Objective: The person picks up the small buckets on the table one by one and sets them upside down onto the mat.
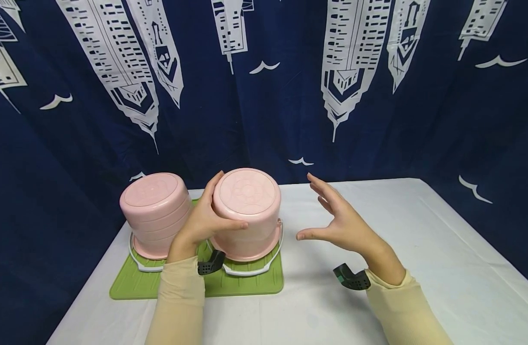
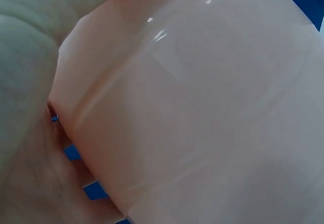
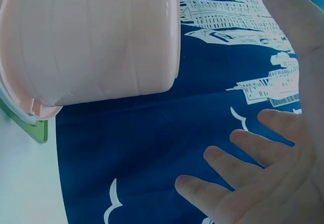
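Note:
A pink bucket [image 1: 247, 211] stands upside down on a green mat [image 1: 264, 286], its white handle [image 1: 252, 273] lying round the rim at the bottom. My left hand [image 1: 205, 218] holds this bucket by its left side, the thumb across the front wall and the fingers along the left edge toward the back. In the left wrist view the bucket wall [image 2: 202, 102] fills most of the picture, against the palm. To the right of the bucket, my right hand [image 1: 339, 220] hovers above the table with thumb and fingers spread apart, touching nothing.
Another upside-down pink bucket [image 1: 156, 211] with a white handle stands at the left of the mat. Both are on a white-covered table [image 1: 436, 249]. Behind the table hangs a dark blue curtain [image 1: 268, 115] printed with white buildings and birds.

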Action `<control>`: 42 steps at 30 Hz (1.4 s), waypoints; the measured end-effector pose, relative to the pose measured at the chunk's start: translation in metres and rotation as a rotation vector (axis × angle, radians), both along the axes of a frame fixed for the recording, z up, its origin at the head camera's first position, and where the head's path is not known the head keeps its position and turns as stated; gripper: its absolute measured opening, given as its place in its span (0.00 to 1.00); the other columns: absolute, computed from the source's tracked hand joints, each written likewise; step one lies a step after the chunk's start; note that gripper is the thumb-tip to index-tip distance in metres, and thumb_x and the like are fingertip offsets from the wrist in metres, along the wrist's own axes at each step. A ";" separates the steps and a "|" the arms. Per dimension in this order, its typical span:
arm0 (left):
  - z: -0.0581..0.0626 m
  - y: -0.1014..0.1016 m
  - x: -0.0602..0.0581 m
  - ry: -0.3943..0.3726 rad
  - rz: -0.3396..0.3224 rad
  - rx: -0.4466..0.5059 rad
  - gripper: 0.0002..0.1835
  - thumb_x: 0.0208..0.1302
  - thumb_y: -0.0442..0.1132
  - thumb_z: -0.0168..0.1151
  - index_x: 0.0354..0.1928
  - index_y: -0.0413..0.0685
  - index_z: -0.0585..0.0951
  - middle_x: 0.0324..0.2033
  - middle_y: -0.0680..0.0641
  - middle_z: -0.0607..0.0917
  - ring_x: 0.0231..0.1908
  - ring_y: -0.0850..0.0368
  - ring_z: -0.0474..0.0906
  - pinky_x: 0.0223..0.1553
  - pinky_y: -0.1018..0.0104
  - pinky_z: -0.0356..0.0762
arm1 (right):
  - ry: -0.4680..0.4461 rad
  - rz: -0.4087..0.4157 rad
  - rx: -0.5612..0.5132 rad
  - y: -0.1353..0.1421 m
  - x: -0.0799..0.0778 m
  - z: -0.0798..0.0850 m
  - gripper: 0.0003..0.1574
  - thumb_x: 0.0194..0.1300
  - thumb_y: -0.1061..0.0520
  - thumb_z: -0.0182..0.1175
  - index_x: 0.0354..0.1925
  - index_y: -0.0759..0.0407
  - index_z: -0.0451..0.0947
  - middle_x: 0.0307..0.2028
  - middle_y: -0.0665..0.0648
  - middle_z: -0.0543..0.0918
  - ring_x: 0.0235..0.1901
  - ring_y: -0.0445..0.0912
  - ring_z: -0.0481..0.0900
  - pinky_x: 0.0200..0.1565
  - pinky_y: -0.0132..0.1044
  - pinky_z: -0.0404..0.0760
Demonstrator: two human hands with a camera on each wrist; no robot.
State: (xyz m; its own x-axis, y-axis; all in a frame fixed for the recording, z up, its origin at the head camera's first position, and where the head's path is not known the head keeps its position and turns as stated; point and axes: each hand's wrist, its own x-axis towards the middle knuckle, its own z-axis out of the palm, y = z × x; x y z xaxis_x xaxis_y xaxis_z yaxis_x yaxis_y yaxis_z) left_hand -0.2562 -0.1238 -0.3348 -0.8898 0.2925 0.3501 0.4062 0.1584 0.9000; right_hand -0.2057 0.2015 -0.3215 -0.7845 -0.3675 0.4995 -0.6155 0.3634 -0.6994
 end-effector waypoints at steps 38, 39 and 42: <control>-0.026 -0.020 -0.021 -0.163 0.017 0.342 0.60 0.45 0.15 0.72 0.79 0.39 0.49 0.75 0.43 0.60 0.73 0.55 0.55 0.70 0.68 0.55 | 0.014 0.000 0.022 -0.001 -0.001 -0.002 0.73 0.40 0.56 0.85 0.78 0.53 0.55 0.75 0.53 0.58 0.74 0.55 0.56 0.70 0.58 0.58; -0.026 -0.021 -0.021 -0.169 0.008 0.343 0.61 0.44 0.15 0.72 0.79 0.39 0.49 0.75 0.43 0.59 0.73 0.54 0.55 0.70 0.67 0.55 | 0.014 0.000 0.021 -0.001 -0.001 -0.002 0.73 0.40 0.56 0.85 0.78 0.53 0.55 0.75 0.53 0.58 0.74 0.55 0.56 0.70 0.58 0.58; -0.026 -0.021 -0.020 -0.195 -0.014 0.346 0.62 0.44 0.15 0.72 0.79 0.41 0.47 0.76 0.43 0.57 0.74 0.53 0.53 0.71 0.66 0.54 | 0.010 -0.002 0.023 0.000 -0.001 -0.002 0.73 0.40 0.56 0.86 0.78 0.53 0.55 0.75 0.53 0.59 0.74 0.54 0.56 0.70 0.58 0.58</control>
